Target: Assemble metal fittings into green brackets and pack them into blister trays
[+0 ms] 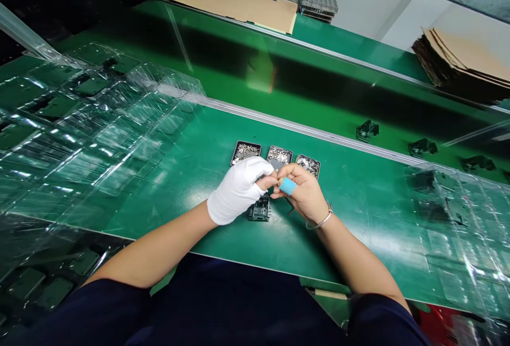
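My left hand (241, 189), in a white glove with bare fingertips, meets my right hand (305, 189) above the green table (191, 176). Thumb and fingers of both are pinched together; whatever sits between them is too small to make out. Blue tape (287, 186) wraps a finger of the right hand. Under the hands lies a dark part with a fine frame (259, 210), partly covered by the glove. Just beyond stand three small trays of tiny metal pieces: a left tray (246, 151), a middle tray (279, 155) and a right tray (309, 165).
Clear plastic blister trays (139, 117) spread over the left side, and more blister trays (450, 234) lie at the right. A metal rail (279, 121) runs behind the small trays. Past it, several dark parts (367, 130) rest on a green surface. Cardboard sheets (466, 59) are stacked far right.
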Demonstrator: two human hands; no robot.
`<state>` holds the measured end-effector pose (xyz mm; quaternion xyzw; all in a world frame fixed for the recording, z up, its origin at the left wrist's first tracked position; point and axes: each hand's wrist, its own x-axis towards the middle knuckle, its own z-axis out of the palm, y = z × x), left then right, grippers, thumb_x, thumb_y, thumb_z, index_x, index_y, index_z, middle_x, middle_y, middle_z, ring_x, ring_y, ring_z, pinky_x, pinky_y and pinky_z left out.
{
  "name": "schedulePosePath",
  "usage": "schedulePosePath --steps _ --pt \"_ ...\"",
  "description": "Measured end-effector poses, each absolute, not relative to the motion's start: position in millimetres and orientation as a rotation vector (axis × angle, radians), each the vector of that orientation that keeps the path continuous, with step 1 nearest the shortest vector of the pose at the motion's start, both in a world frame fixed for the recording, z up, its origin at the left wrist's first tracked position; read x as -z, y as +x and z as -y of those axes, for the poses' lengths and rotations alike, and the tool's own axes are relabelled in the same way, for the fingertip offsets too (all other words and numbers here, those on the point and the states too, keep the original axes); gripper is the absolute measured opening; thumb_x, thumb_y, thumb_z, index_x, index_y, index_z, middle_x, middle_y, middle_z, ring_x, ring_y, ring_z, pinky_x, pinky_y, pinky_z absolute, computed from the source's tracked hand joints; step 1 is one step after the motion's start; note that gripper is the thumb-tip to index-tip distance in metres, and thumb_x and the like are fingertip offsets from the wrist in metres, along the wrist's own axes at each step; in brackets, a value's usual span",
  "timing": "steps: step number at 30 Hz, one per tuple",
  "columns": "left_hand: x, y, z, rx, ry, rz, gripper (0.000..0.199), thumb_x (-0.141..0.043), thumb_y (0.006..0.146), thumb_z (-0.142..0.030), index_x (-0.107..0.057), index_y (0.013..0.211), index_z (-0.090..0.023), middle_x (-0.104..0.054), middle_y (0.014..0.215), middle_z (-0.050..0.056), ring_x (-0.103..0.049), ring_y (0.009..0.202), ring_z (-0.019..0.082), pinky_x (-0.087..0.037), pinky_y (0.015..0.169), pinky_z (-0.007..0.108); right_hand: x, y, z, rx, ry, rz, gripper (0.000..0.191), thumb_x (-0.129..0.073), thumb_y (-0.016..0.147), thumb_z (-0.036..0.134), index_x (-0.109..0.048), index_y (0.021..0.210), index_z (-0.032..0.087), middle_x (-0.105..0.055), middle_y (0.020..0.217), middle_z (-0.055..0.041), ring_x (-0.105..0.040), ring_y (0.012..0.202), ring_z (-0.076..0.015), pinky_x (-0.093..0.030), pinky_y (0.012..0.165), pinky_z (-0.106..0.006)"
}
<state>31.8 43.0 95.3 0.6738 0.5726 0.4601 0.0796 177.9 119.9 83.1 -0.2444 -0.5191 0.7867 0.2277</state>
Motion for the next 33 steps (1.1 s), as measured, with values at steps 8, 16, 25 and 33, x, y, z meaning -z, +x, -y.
schedulePosePath --steps 8,16,25,33 --pt "-79.4 13.4 -13.8 -1.322 1.825 -1.737 0.033 -0.053 0.087 -0.045 -0.056 0.105 -0.018 -0.062 0.103 0.009 -0.062 0.088 0.019 -0.052 0.078 0.034 -78.6 190.1 -126.5 -1.991 -0.625 1.756 0.025 -0.069 0.076 0.04 -0.057 0.077 0.019 -0.064 0.073 -0.0005 -0.063 0.062 -0.011 -0.055 0.063 -0.027" --pt "-32.7 41.1 18.5 -0.873 1.545 -1.766 0.06 -0.065 0.075 -0.033 -0.04 0.127 -0.019 -0.054 0.125 0.014 -0.053 0.117 0.031 -0.044 0.098 0.051 -63.8 196.7 -125.5 -1.34 -0.547 2.195 0.006 -0.056 0.081 0.021 -0.059 0.076 0.021 -0.064 0.091 -0.0051 -0.062 0.087 -0.0171 -0.051 0.08 -0.036" --pt "-40.6 50.4 15.7 -1.131 1.592 -1.756 0.038 -0.057 0.074 -0.024 -0.045 0.11 -0.019 -0.053 0.105 0.009 -0.056 0.098 0.025 -0.048 0.086 0.043 -55.3 193.3 -96.5 -0.994 -0.337 2.359 0.009 -0.052 0.082 0.014 -0.056 0.083 0.022 -0.062 0.104 -0.0073 -0.058 0.096 -0.0195 -0.046 0.088 -0.042" --pt "-42.3 49.7 17.8 -1.157 1.663 -1.776 0.035 -0.056 0.077 -0.03 -0.044 0.108 -0.018 -0.054 0.101 0.009 -0.058 0.093 0.024 -0.05 0.081 0.041 -54.4 191.8 -93.6 -0.974 -0.354 2.38 0.008 -0.05 0.083 0.016 -0.054 0.084 0.023 -0.063 0.102 -0.0064 -0.059 0.095 -0.0192 -0.044 0.092 -0.043"
